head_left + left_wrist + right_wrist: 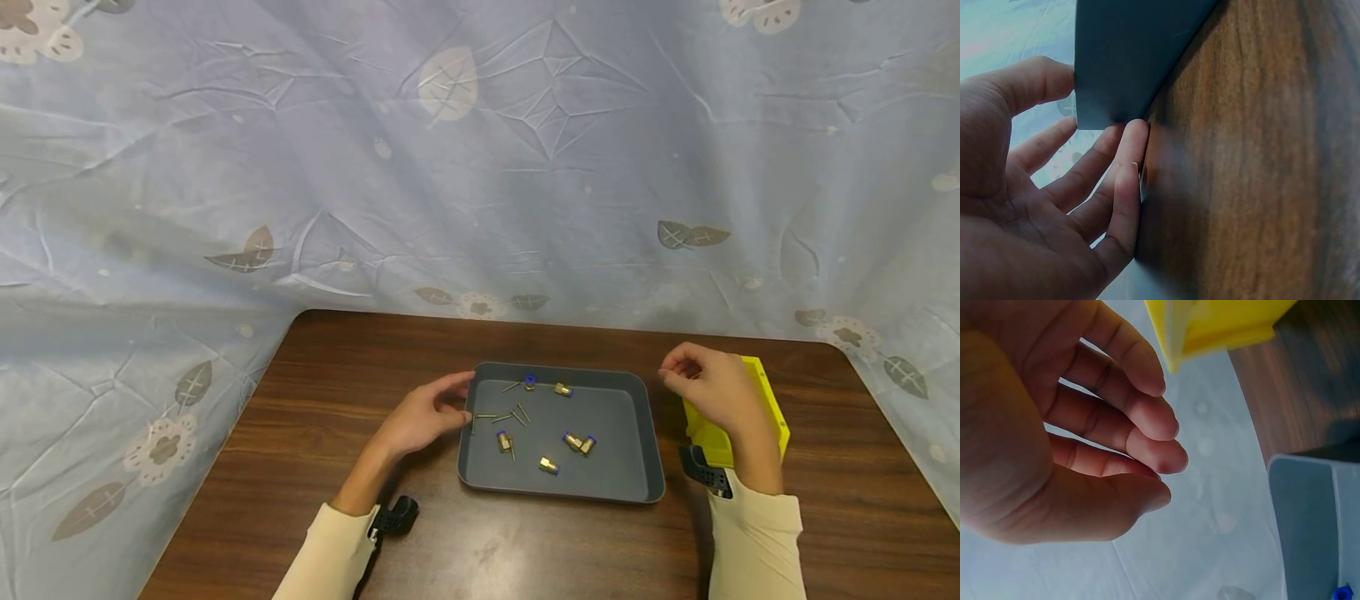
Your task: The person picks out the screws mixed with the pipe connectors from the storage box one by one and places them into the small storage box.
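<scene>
A grey rectangular tray [622, 417] lies on the table with brass push-in fittings with blue collars [549, 465] and several thin screws [501, 417] scattered inside. My left hand [422, 421] touches the tray's left side. In the left wrist view its thumb [1047, 80] is at the rim, and the fingertips rest against the outer wall near the tabletop. Right of the tray my right hand [716, 392] hovers over a yellow bin [768, 400]. Its fingers [1147, 419] are loosely curled with nothing visible between them. The forearm hides part of the bin.
The brown wooden table [315, 375] extends around the tray and bin. A patterned pale-blue cloth [360, 208] hangs behind the table. Black wrist-camera mounts [397, 515] sit at both cuffs.
</scene>
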{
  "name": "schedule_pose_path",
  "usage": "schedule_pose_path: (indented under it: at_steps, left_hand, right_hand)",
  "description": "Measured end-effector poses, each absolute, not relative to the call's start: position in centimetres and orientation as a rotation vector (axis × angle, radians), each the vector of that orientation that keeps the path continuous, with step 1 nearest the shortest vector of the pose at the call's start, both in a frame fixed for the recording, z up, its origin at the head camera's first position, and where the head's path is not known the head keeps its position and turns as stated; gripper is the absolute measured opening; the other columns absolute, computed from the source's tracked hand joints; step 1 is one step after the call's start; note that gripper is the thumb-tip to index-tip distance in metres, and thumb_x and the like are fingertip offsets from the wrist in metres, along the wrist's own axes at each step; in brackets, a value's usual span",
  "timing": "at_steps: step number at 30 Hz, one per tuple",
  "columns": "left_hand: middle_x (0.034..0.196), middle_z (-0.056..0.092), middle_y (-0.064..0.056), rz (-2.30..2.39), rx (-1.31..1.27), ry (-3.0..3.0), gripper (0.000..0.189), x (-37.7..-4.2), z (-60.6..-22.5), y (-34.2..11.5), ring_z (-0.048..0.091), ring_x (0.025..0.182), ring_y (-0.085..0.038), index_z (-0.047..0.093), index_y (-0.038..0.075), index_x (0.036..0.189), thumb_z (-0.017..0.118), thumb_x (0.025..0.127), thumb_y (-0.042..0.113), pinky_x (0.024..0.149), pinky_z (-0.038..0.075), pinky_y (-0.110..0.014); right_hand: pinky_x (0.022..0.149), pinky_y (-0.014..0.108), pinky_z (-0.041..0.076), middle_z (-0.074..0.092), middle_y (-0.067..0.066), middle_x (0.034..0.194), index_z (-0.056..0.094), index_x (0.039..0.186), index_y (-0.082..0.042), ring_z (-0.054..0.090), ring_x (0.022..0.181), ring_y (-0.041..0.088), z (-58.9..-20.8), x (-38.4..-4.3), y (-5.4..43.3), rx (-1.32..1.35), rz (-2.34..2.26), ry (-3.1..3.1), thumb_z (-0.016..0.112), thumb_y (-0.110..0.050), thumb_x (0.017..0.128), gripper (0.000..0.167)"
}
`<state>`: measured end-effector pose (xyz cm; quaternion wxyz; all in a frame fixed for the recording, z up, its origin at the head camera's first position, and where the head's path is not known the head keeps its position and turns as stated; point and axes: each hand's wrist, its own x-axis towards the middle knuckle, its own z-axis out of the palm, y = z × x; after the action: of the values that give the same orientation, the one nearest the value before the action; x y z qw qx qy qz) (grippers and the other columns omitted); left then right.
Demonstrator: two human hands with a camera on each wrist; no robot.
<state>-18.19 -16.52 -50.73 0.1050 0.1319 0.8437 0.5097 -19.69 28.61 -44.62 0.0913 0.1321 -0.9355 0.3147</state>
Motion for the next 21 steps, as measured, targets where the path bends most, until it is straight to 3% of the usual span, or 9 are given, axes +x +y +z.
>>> schedule_pose_path:
  at_steps: [21]
  left_hand:
    - [0.141,0.070,-0.016,1.488,0.381,2.493,0.067,-18.2,-50.6,-16.6,0.071,0.098,-0.022,0.058,0.012,0.161,0.080,0.099,0.014,0.083,0.054,-0.037]
  right_hand:
    - [0.072,0.035,0.054,0.070,-0.005,0.083,0.076,0.096,-0.009,0.063,0.076,0.016,-45.2,-20.4,24.6,0.637,0.972,-2.820,0.081,-0.006,0.094,0.006]
